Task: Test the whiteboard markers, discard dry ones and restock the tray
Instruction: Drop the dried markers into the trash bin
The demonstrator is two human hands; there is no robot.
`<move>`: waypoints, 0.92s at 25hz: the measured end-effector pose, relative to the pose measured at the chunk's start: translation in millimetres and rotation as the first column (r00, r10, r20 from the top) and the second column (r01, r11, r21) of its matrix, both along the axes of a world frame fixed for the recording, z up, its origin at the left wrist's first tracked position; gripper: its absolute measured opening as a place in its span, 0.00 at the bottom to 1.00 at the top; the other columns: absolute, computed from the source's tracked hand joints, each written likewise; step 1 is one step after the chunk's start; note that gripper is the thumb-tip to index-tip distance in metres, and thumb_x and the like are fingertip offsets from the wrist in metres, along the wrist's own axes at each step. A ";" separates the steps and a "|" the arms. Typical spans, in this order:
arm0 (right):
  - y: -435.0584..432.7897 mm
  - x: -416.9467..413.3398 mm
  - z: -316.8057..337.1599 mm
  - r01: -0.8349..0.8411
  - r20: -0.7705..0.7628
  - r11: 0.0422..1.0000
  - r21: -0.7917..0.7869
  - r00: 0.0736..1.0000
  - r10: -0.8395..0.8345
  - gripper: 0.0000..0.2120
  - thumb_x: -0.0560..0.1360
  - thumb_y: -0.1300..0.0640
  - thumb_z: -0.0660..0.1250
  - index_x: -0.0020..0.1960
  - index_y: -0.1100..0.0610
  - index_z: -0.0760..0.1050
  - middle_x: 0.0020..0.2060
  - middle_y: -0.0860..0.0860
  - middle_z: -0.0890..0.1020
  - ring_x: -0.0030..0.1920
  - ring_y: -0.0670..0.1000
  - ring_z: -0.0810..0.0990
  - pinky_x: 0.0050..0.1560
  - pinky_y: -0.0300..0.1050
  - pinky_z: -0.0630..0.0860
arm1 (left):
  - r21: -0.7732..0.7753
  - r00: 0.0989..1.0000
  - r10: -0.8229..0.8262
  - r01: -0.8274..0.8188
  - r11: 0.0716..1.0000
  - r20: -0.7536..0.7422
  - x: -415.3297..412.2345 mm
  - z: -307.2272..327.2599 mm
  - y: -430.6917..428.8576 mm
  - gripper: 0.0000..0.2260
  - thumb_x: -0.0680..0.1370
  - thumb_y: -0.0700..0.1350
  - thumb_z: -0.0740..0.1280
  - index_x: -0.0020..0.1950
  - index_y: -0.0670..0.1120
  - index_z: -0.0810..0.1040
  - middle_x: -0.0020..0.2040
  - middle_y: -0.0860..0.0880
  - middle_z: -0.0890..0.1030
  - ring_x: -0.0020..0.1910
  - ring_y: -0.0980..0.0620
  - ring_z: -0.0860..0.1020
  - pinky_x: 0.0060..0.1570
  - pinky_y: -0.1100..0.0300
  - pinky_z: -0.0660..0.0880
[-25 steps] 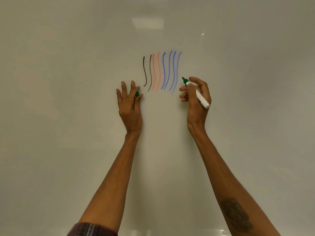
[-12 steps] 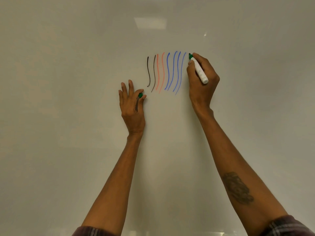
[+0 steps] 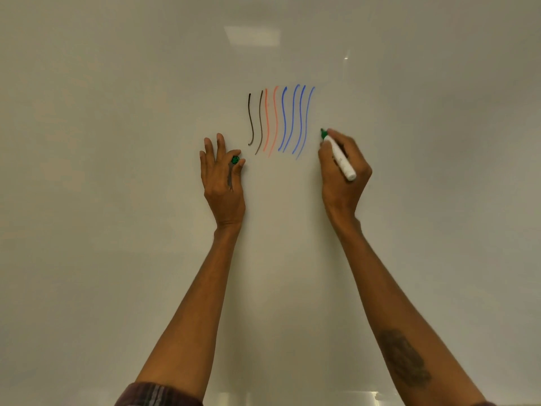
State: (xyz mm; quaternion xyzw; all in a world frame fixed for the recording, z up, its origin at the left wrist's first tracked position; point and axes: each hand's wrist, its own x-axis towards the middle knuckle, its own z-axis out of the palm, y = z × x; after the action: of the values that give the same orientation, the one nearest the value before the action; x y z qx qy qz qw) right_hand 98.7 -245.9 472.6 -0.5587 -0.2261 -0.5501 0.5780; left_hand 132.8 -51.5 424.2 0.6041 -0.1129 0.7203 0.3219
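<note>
Right hand point(image 3: 342, 171) gripping green marker point(image 3: 339, 155), white barrel across the fingers, green tip up and to the left, at or just off the whiteboard point(image 3: 117, 200); contact not resolvable. Half a second ago tip up level with the tops of the blue strokes point(image 3: 295, 121); now lowered to a point beside their lower half, just right of the last one. No green line visible along that path: board bare between the earlier tip position and the present one. Judged meaning: either a dry marker, so a discard candidate, or a pass made with the tip off the surface. One faint or absent stroke not conclusive; a second, firmer stroke advisable before sorting. Left hand point(image 3: 222, 183) flat against the board, fingers spread upward, green cap point(image 3: 235, 160) pinched between thumb and forefinger; position almost unchanged over the last second. Cap needed whichever way the marker goes. Marks present, left to right: two black strokes point(image 3: 255, 121), two red strokes point(image 3: 270, 121), four blue strokes, all wavy, near vertical and clearly inked. Judged progress: black, red and blue markers tested, green in hand under test. Tray not identifiable; only a pale strip at the bottom edge, unclear. Discarding and restocking not yet evident.
</note>
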 end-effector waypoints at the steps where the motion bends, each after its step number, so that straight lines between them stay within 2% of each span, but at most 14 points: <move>1: -3.1 0.6 15.6 0.003 0.022 1.000 0.020 1.000 -0.004 0.09 0.76 0.60 0.68 0.55 0.61 0.82 0.49 0.51 0.85 0.50 0.46 0.83 0.52 0.45 0.80 | 0.000 1.000 0.003 -0.003 1.000 0.000 0.1 0.2 0.3 0.09 0.82 0.41 0.66 0.59 0.40 0.81 0.72 0.40 0.73 0.75 0.40 0.65 0.76 0.43 0.61; 3: -6.6 4.3 43.7 0.029 0.056 0.999 0.017 0.998 -0.029 0.11 0.77 0.60 0.67 0.57 0.62 0.81 0.51 0.51 0.85 0.51 0.44 0.83 0.53 0.40 0.78 | 0.003 1.000 0.008 -0.008 1.000 0.002 0.7 0.1 0.9 0.09 0.82 0.41 0.66 0.59 0.40 0.81 0.72 0.40 0.73 0.75 0.40 0.65 0.75 0.42 0.62; 6: -6.8 10.3 54.3 0.107 0.096 0.991 -0.082 0.991 -0.099 0.12 0.78 0.59 0.66 0.58 0.62 0.81 0.50 0.51 0.84 0.50 0.45 0.83 0.52 0.39 0.78 | 0.001 1.000 0.011 -0.011 1.000 -0.001 0.9 -0.6 0.6 0.09 0.82 0.41 0.67 0.58 0.40 0.81 0.72 0.41 0.73 0.75 0.40 0.65 0.75 0.43 0.61; 9: -10.7 10.7 15.3 0.228 0.136 0.957 -0.182 0.969 -0.205 0.11 0.77 0.61 0.67 0.58 0.61 0.81 0.48 0.53 0.84 0.47 0.51 0.83 0.48 0.45 0.78 | 0.000 1.000 0.008 -0.008 1.000 0.000 0.4 -0.5 -0.2 0.09 0.82 0.41 0.66 0.59 0.40 0.80 0.72 0.40 0.73 0.75 0.40 0.66 0.76 0.44 0.61; 12: -9.4 5.4 -35.1 0.192 0.063 0.969 -0.157 0.981 -0.185 0.11 0.76 0.62 0.68 0.57 0.61 0.81 0.47 0.54 0.84 0.45 0.52 0.83 0.46 0.49 0.79 | -0.015 1.000 -0.014 0.014 1.000 -0.012 -1.3 -0.6 -0.7 0.09 0.82 0.41 0.66 0.59 0.40 0.80 0.72 0.40 0.73 0.75 0.40 0.66 0.76 0.46 0.60; 15: -1.7 -3.6 -63.8 -0.015 -0.082 0.986 -0.165 0.997 0.001 0.11 0.76 0.63 0.69 0.58 0.61 0.81 0.48 0.53 0.84 0.47 0.50 0.83 0.48 0.52 0.80 | -0.020 0.998 -0.049 0.048 0.999 -0.042 -7.2 1.2 -1.2 0.09 0.82 0.41 0.65 0.58 0.40 0.81 0.72 0.40 0.72 0.76 0.40 0.65 0.77 0.47 0.59; 17: 4.0 -12.2 -72.9 -0.242 -0.211 0.968 -0.066 0.952 0.223 0.11 0.77 0.62 0.68 0.59 0.60 0.81 0.50 0.54 0.84 0.49 0.52 0.84 0.52 0.53 0.81 | -0.020 0.993 -0.093 0.091 0.996 -0.074 -14.7 0.7 -1.3 0.08 0.82 0.41 0.65 0.58 0.39 0.81 0.73 0.43 0.71 0.77 0.42 0.64 0.78 0.51 0.57; 20: 19.2 -25.2 -83.8 -0.488 -0.363 0.854 0.181 0.774 0.519 0.10 0.79 0.60 0.66 0.58 0.62 0.81 0.49 0.57 0.85 0.49 0.54 0.84 0.52 0.47 0.81 | -0.132 0.973 -0.187 0.170 0.977 -0.133 -34.8 -7.8 -1.5 0.08 0.82 0.40 0.66 0.59 0.39 0.81 0.70 0.47 0.74 0.73 0.48 0.69 0.75 0.58 0.62; 23: 42.3 -36.2 -98.0 -0.615 -0.366 0.657 0.437 0.545 0.754 0.11 0.79 0.62 0.65 0.57 0.67 0.80 0.51 0.60 0.84 0.52 0.58 0.84 0.57 0.49 0.80 | -0.296 0.939 -0.309 0.255 0.920 -0.152 -61.5 -27.9 -0.2 0.08 0.81 0.42 0.66 0.57 0.41 0.81 0.58 0.47 0.77 0.61 0.54 0.76 0.63 0.60 0.73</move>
State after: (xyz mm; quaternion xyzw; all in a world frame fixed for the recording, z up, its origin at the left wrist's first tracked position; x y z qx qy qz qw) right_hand 62.5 -203.6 374.6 -0.4699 -0.1896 -0.1298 0.8523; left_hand 71.3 -51.7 396.4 0.5993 -0.0668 0.6116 0.5121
